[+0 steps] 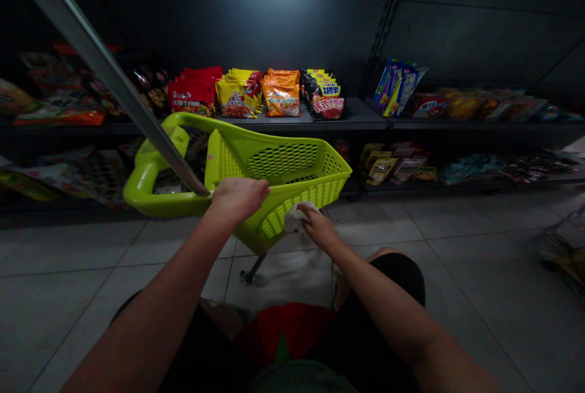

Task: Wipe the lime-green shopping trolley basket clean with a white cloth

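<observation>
Lime-green plastic trolley, lattice-walled, stands on grey tiled floor, long axis left-right, looped handle leftward; left hand grips its near rim, right hand holds crumpled white cloth against its side.

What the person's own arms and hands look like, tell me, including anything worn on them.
The left forearm and right forearm are bare, with no sleeves in view. The left hand and right hand are ungloved. No watch, bracelet, cable or marking can be made out.
</observation>
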`<state>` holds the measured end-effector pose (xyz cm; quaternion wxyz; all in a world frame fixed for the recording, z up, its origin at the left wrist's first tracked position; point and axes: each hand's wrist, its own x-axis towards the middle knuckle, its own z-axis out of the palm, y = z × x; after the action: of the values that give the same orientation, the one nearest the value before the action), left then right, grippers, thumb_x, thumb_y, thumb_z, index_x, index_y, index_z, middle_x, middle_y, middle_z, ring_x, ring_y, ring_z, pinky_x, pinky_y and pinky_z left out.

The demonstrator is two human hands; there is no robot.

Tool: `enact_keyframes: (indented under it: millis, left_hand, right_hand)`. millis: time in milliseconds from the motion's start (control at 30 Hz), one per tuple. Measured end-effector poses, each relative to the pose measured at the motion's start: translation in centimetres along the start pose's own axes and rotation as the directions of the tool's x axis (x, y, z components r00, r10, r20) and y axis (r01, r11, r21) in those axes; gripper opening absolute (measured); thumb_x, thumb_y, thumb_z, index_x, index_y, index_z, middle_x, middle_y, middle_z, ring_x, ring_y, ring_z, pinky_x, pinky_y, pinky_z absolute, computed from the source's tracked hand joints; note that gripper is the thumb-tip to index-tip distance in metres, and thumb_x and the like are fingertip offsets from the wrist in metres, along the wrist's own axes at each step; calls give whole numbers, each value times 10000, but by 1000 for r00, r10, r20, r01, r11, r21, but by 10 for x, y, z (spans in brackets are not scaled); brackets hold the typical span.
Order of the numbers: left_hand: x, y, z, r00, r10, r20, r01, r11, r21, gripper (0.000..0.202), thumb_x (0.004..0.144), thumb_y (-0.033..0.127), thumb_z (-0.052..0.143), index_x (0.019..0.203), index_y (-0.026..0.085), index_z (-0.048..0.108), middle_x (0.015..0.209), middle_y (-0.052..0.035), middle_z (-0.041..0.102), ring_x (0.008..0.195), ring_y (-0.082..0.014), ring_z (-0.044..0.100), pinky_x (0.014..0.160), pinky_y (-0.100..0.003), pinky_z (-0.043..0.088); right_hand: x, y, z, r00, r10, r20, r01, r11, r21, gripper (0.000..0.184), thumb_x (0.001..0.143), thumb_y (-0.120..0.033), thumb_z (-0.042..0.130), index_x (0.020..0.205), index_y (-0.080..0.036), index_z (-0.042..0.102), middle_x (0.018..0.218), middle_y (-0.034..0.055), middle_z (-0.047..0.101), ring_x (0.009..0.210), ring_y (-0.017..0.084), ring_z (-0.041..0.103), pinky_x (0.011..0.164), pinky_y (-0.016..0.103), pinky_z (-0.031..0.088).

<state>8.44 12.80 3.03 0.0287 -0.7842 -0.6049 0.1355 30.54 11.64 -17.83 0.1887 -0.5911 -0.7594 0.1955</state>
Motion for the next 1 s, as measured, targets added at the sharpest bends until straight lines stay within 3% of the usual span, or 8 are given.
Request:
enact_keyframes:
  millis: [167, 367, 467, 533, 667, 833, 900, 1000]
  left_hand:
    - [-2, 1, 1, 1000, 3, -19, -3, 1000, 5, 490, 981, 464, 320, 1123, 244, 733, 1085, -162, 777, 971, -343, 745, 747, -398, 541]
    - [-1, -5, 6, 999, -5, -34, 6, 1000, 13, 496, 979, 481, 314, 1115, 250, 731, 1066, -162, 779, 959, -356, 746, 741, -414, 544]
    - [-1, -5, 7, 999, 9, -40, -9, 1000, 9, 510, 979, 479, 309, 1104, 239, 742, 1060, -174, 777, 946, -374, 746, 729, -436, 548]
    - [-2, -4, 7, 999, 18, -43, -18, 1000, 8, 514, 979, 476, 311, 1110, 237, 746, 1059, -179, 777, 940, -377, 747, 729, -444, 552]
    - [-3, -1, 7, 997, 32, -65, -31, 999, 16, 490, 977, 444, 331, 1115, 227, 748, 1035, -175, 784, 928, -359, 752, 731, -424, 556]
    - [-4, 0, 7, 996, 26, -82, -24, 999, 25, 485, 982, 427, 323, 1106, 222, 744, 1035, -163, 787, 935, -350, 754, 733, -410, 558]
    - [-4, 0, 7, 996, 27, -84, -25, 999, 24, 477, 981, 424, 329, 1095, 223, 747, 1041, -161, 787, 934, -354, 754, 731, -413, 558]
    - [-4, 0, 7, 994, 53, -98, -51, 998, 20, 460, 974, 406, 346, 1075, 213, 751, 1022, -168, 788, 920, -366, 755, 717, -423, 559]
  right_hand:
    - [10, -6, 3, 996, 69, 60, -66, 997, -49, 585, 928, -293, 523, 1508, -307, 454, 1411, 44, 631, 1166, 251, 670, 978, 341, 513]
    - [2, 4, -7, 997, 80, 22, -78, 994, -74, 373, 920, -312, 531, 1273, -290, 649, 1262, 34, 708, 1132, 233, 673, 941, 307, 514]
    - [1, 11, -9, 997, 69, -45, -71, 996, -51, 480, 927, -284, 516, 1405, -307, 553, 1413, 19, 622, 1227, 230, 627, 999, 317, 494]
    - [3, 13, -7, 997, 77, -29, -78, 996, -39, 550, 928, -270, 515, 1476, -303, 484, 1484, 24, 564, 1266, 234, 604, 1028, 326, 483]
    - [10, 14, 1, 989, 145, 25, -145, 989, -1, 605, 908, -250, 532, 1507, -271, 452, 1460, 53, 587, 1218, 248, 638, 1023, 342, 493]
    - [8, 22, -4, 991, 78, -113, -65, 992, 109, 405, 917, -273, 518, 1303, -285, 640, 1317, 21, 683, 1237, 222, 618, 1057, 321, 471]
    - [7, 23, -7, 982, 40, -185, -19, 993, 116, 424, 914, -252, 513, 1321, -276, 629, 1354, 25, 661, 1282, 219, 586, 1087, 321, 451]
    - [9, 21, -7, 990, 16, -142, -3, 996, 94, 523, 903, -219, 516, 1423, -262, 556, 1433, 46, 605, 1310, 241, 571, 1099, 342, 447]
